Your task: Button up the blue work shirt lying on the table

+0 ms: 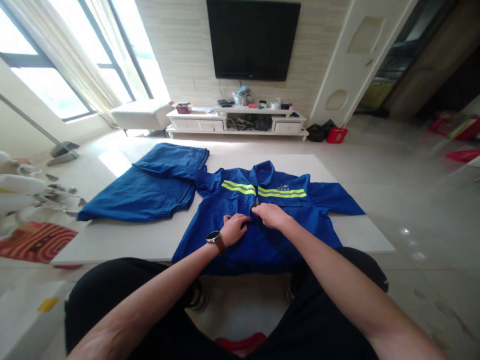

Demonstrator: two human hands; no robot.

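Note:
A blue work jacket (285, 240) lies front up on a low white table, its collar away from me and yellow-grey reflective stripes across the chest. My right hand (270, 216) is closed in a pinch at the jacket's front zipper, just below the stripes; the zipper pull itself is hidden by the fingers. Palm down, my left hand (234, 230) rests on the jacket front just left of the zipper line, fingers apart on the cloth. A watch (214, 237) is on the left wrist. Folded blue trousers (138, 192) lie left of the jacket, partly under its sleeve.
The white table (371, 237) ends close to my knees. Beyond it stand a low TV cabinet (195, 123) with small items and a white bench (140, 116). Red bag (336, 134) on the floor; patterned red bag (37, 240) at left.

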